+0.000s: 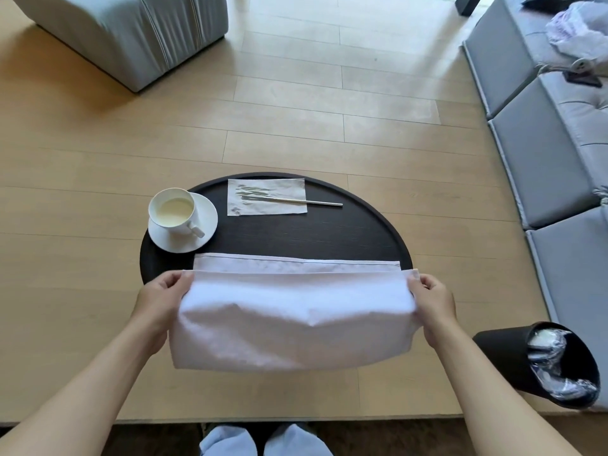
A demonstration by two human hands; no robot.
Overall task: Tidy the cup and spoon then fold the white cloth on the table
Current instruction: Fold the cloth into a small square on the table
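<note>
Cloth (292,311) edge near table (296,235) rim

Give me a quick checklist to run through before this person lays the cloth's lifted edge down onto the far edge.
1. Left hand pinches its end of the white cloth: ok.
2. Right hand pinches the other end: ok.
3. Lifted edge parallel to the far edge on the table: ok.
4. Cup on its saucer, clear of the cloth: ok.
5. Spoon resting on the napkin, away from the fold: ok.
6. Lower layer free of creases: cannot tell, hidden.
</note>
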